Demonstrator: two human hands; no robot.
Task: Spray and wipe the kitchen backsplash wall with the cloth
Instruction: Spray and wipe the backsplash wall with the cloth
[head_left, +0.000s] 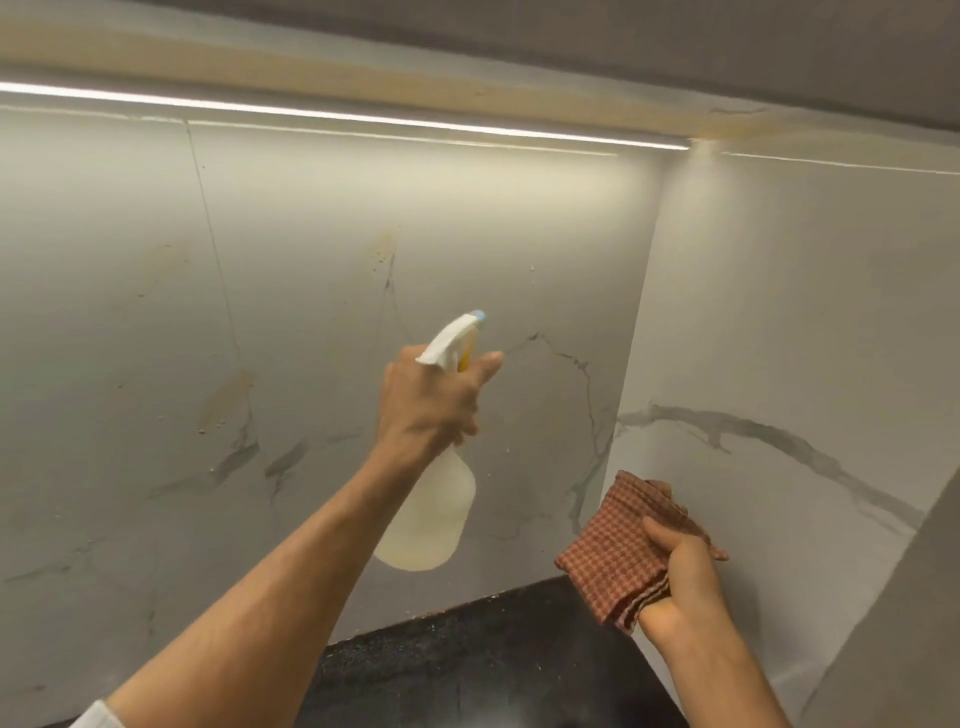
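Observation:
My left hand (428, 400) grips the neck of a translucent spray bottle (431, 519) with a white trigger head, raised in front of the marble-patterned backsplash wall (270, 291). The nozzle points up and to the right at the wall, and one finger lies over the trigger. My right hand (680, 587) holds a folded red-and-white checked cloth (618, 551) low near the inner corner of the wall, apart from the surface. Brownish smears and small droplets mark the wall left of the bottle.
A black countertop (493, 660) runs along the bottom. The side wall (789, 322) meets the backsplash at a corner on the right. An LED strip (332, 114) glows under the upper cabinet. A grey panel (914, 613) stands at the far right.

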